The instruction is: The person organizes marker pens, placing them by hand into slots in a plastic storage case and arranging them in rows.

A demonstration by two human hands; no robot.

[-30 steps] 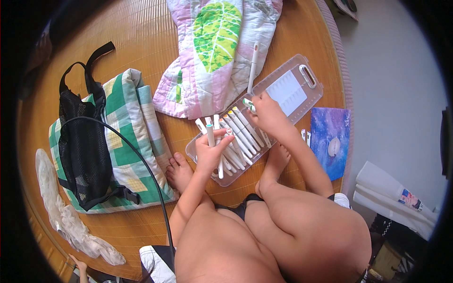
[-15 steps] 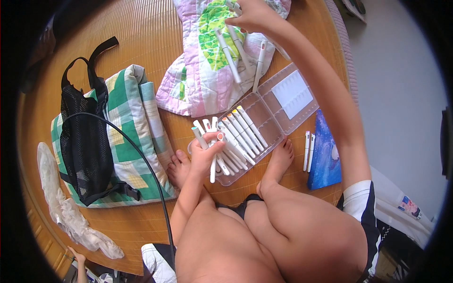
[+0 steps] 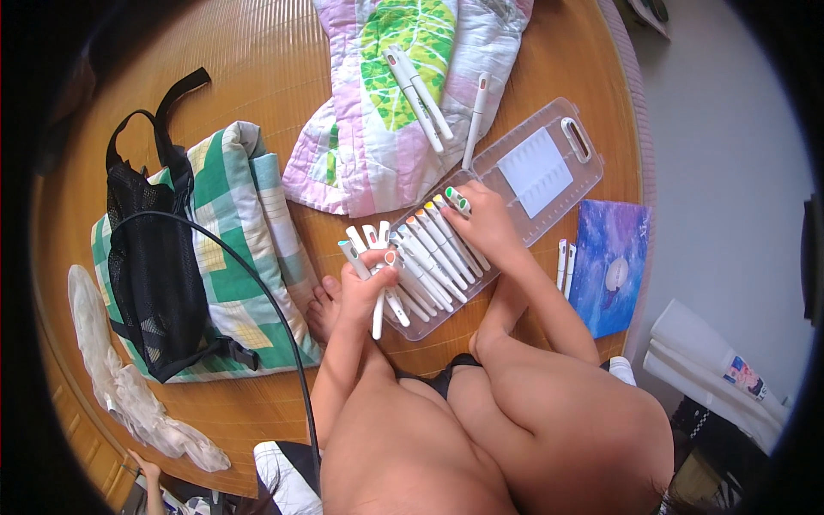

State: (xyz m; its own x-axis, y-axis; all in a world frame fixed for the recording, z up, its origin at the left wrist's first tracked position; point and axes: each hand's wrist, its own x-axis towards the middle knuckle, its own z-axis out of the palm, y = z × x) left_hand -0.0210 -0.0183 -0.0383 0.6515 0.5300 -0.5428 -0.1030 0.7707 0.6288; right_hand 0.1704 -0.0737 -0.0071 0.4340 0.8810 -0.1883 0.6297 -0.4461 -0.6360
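Several white markers [image 3: 353, 254] with differently coloured ends fan out from my left hand [image 3: 364, 285], which is closed round them over the near left part of a clear plastic case [image 3: 580, 184]. The case lies open with its lid to the right. A row of markers [image 3: 438, 243] with yellow, orange and blue ends fills much of its tray. My right hand [image 3: 491, 227] is at the right end of that row, fingers closed on green-ended markers [image 3: 458, 201]. Loose markers [image 3: 416, 99] and a single marker [image 3: 476, 120] lie beyond, on and beside a patterned quilt [image 3: 352, 163].
Left of the case is a folded green-checked quilt [image 3: 245, 318] with a black mesh bag [image 3: 159, 266] and a black cable [image 3: 266, 300]. A crumpled translucent plastic [image 3: 120, 378] lies farther left. On the right, two markers [image 3: 565, 264] lie beside a blue-purple box [image 3: 611, 266].
My right hand has come back from the far quilt to the case, bringing green-ended markers. Fewer markers lie on the quilt. My left hand has shifted slightly, still holding its bunch.
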